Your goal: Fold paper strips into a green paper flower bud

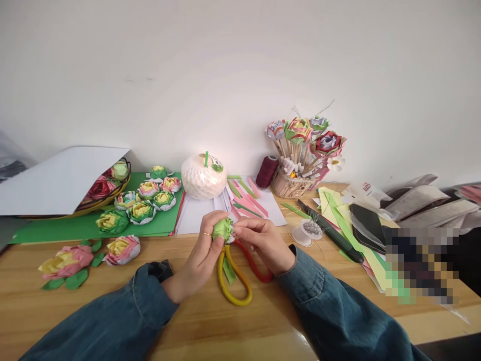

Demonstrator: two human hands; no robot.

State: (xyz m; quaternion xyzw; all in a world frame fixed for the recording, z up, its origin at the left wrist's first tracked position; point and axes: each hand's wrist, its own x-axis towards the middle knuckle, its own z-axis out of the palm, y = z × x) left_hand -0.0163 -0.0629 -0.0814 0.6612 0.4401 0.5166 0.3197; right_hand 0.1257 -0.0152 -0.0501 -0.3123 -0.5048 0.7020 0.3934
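A small light-green folded-paper flower (222,229) sits between both hands above the middle of the table. My left hand (199,263) wraps it from the left, thumb in front and fingers behind. The thumb and forefinger of my right hand (265,243) are pinched together at its right edge, by some whitish paper; the exact spot gripped is partly hidden. Just beneath the hands lies a pair of scissors with one yellow handle (236,302) and one red handle (263,277). Their blades are covered. A green paper scrap (228,271) shows inside the yellow loop.
Several finished paper flowers (141,213) stand at left on green sheets (56,229), beside a basket covered by white paper (63,175). Behind are a white round lamp (204,178), paper strips (255,200), maroon thread (267,172) and a flower basket (291,185). Right: wire spool (302,234), box cutter (334,235).
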